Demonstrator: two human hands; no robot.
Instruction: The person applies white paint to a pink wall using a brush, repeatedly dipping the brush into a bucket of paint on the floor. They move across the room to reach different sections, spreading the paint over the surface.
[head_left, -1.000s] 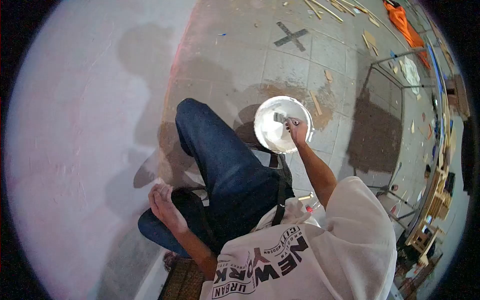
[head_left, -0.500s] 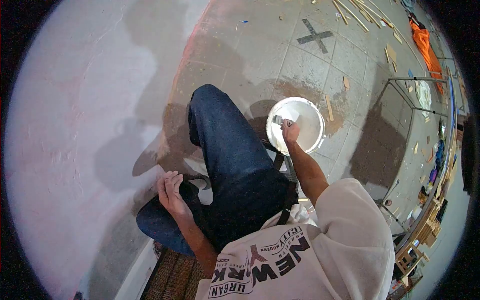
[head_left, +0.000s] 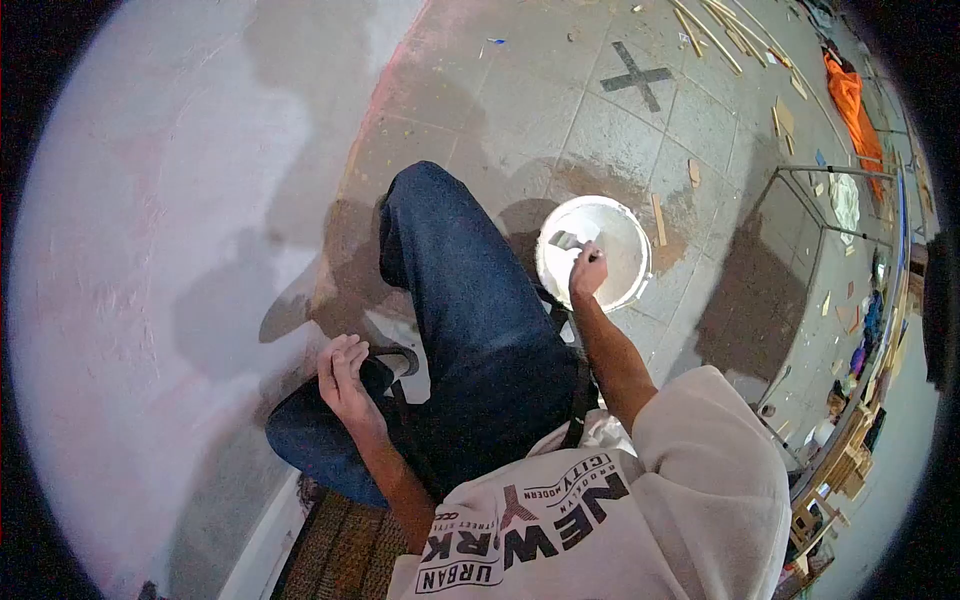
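A white paint bucket (head_left: pixel 628 262) stands on the tiled floor just past my right knee. My right hand (head_left: pixel 587 273) grips a paintbrush (head_left: pixel 567 241) whose bristles are over the white paint inside the bucket. My left hand (head_left: pixel 345 383) rests, fingers loosely together, on my left knee in dark blue jeans (head_left: pixel 455 330), holding nothing. I am crouched or seated low beside a pale, freshly coated wall (head_left: pixel 170 240) that fills the left side of the view.
A dark X mark (head_left: pixel 636 76) is taped on the floor beyond the bucket. Wood scraps (head_left: pixel 658 218) lie scattered on the tiles. A metal frame (head_left: pixel 830 220) and orange cloth (head_left: pixel 850 90) are at the right. A woven mat (head_left: pixel 345 545) lies under me.
My right hand has drawn the brush slightly back toward the bucket's near side. My left hand shifted a little on my knee, and the view tilted as my head moved.
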